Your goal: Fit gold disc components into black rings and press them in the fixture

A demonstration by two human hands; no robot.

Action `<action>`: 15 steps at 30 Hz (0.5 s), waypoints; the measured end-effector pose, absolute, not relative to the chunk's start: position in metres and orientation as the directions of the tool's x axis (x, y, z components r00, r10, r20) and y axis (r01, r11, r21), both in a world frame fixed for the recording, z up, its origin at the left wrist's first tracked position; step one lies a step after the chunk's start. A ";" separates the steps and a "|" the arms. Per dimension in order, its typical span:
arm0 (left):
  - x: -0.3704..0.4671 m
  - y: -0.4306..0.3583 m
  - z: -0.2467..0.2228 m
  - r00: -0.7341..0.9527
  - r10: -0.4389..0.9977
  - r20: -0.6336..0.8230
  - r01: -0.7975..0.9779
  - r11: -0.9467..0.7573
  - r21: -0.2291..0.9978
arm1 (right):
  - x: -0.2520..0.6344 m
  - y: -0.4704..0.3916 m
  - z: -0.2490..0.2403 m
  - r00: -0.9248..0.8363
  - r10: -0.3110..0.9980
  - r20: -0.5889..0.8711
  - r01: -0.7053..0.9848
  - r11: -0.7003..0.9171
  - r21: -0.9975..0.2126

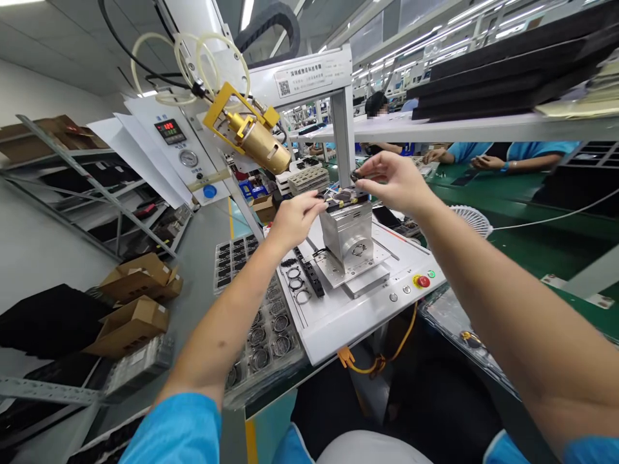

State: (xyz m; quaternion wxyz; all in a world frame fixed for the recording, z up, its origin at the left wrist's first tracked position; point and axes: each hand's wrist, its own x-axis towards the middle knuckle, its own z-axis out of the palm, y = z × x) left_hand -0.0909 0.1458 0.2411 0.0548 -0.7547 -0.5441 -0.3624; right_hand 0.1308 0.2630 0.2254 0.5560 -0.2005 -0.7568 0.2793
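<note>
My left hand [294,218] reaches to the top of a silver metal fixture block [349,233] on a white machine base [338,316], its fingertips pinched on a small dark part [338,201] lying on the fixture. My right hand [394,182] hovers just above and to the right of the fixture, pinching another small dark part [356,174] between thumb and forefinger. A brass-coloured dispensing head [256,138] in a yellow bracket hangs above left of the fixture.
Trays of small rings [264,335] and dark parts [232,254] lie left of the machine. A red stop button [423,281] sits at its front right. Cardboard boxes [140,296] stand at left. A white fan [471,220] and co-workers' arms [512,161] are at right.
</note>
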 end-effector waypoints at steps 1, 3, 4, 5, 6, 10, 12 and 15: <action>-0.080 0.160 0.248 0.180 0.796 0.578 0.877 -0.397 0.273 | 0.137 0.255 0.219 -0.282 0.629 0.724 -0.046 0.745 -0.665; -0.061 0.183 0.259 0.216 0.836 0.505 0.906 -0.365 0.217 | 0.151 0.236 0.206 -0.253 0.666 0.702 -0.106 0.702 -0.704; -0.053 0.192 0.263 0.212 0.859 0.466 0.921 -0.335 0.200 | 0.158 0.226 0.200 -0.242 0.688 0.684 -0.123 0.678 -0.725; -0.048 0.199 0.266 0.196 0.882 0.429 0.935 -0.299 0.189 | 0.167 0.216 0.195 -0.231 0.712 0.663 -0.130 0.653 -0.746; -0.043 0.203 0.268 0.173 0.901 0.398 0.947 -0.264 0.184 | 0.175 0.207 0.189 -0.222 0.737 0.639 -0.130 0.627 -0.768; -0.041 0.199 0.266 0.191 0.928 0.319 0.950 -0.256 0.178 | 0.215 0.183 0.156 -0.199 0.831 0.520 -0.074 0.516 -0.853; -0.045 0.189 0.259 0.253 0.917 0.307 0.933 -0.315 0.172 | 0.238 0.182 0.128 -0.198 0.888 0.414 -0.003 0.422 -0.907; -0.051 0.178 0.248 0.310 0.901 0.305 0.929 -0.354 0.103 | 0.266 0.185 0.077 -0.189 0.962 0.195 0.190 0.231 -0.954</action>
